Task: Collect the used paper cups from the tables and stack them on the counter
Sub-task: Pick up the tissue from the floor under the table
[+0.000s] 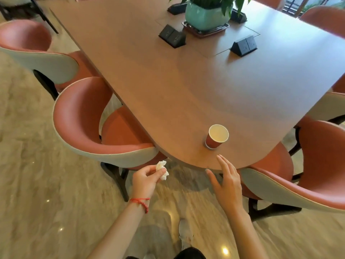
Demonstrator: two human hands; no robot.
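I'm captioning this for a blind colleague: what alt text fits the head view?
A red paper cup stands upright near the rounded end of a wooden table, with the person's open right hand reaching toward it. The left hand pinches a crumpled white tissue; orange chairs surround the table.

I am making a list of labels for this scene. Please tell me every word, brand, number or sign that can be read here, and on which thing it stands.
No text can be read in this picture.
Red paper cup: its visible wall shows no print.
Black socket boxes on the wooden table: any marking is too small to read.
Green plant pot: plain.
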